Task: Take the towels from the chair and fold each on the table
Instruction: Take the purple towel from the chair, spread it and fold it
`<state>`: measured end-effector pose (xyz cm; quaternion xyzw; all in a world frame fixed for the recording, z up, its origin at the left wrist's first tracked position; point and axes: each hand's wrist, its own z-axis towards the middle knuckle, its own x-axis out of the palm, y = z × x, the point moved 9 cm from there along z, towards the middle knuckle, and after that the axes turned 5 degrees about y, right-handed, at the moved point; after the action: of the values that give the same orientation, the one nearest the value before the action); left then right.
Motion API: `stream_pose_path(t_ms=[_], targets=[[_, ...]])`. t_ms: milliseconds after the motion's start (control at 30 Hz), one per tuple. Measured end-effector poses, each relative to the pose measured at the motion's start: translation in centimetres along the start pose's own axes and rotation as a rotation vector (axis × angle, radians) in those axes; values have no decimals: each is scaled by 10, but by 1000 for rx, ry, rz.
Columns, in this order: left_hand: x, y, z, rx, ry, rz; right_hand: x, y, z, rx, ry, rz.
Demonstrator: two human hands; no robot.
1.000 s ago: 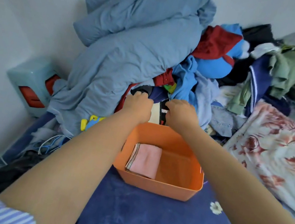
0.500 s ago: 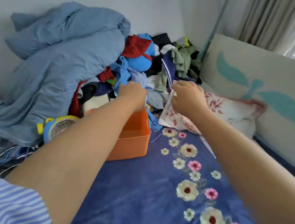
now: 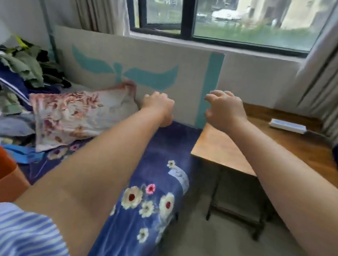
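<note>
Bedroom, wooden table (image 3: 277, 147) beside floral bedspread (image 3: 145, 202); left hand (image 3: 157, 108) fisted, empty, right hand (image 3: 225, 110) loosely clawed, empty, both outstretched, likely mid-reach for towels.

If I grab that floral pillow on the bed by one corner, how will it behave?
The pillow would probably sag rather than stay flat: its cover looks wrinkled and soft. It is likely light for its size. Lying flat on the bed, it seems unlikely to roll.
</note>
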<state>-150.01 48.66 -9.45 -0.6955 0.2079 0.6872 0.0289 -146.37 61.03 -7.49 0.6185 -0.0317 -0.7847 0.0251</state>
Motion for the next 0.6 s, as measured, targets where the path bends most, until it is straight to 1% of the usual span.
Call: stream_pose_path(t_ms=[67, 100, 200, 333, 367, 400, 433, 500, 567, 600], targets=[[-18, -69, 16, 97, -26, 0, -8, -65, -19, 94, -9, -9], [-19, -81, 19, 121, -28, 3, -7, -76, -22, 102, -3, -4], [-52, -194, 40, 256, -71, -3, -24, -184, -50, 236, -3, -39], [-86, -306, 60, 356, -114, -38, -44, -291, -77, 323, 8, -92], [-98, -344, 66, 390, -119, -56, -53, -326, -86, 346, 6, -112], [-98, -352, 69, 397, -121, -69, -53, -336, -88, 354, 4, -124], [-113, -398, 73, 441, -138, -88, -65, -381, -101, 394, -3, -146], [-115, -424, 77, 473, -132, -92, -65, -407, -110, 422, 7, -123], [-130, -476, 86, 533, -148, -103, -75, -458, -125, 485, 2, -131], [-133, -491, 90, 542, -143, -99, -75, -477, -129, 509, 3, -126]])
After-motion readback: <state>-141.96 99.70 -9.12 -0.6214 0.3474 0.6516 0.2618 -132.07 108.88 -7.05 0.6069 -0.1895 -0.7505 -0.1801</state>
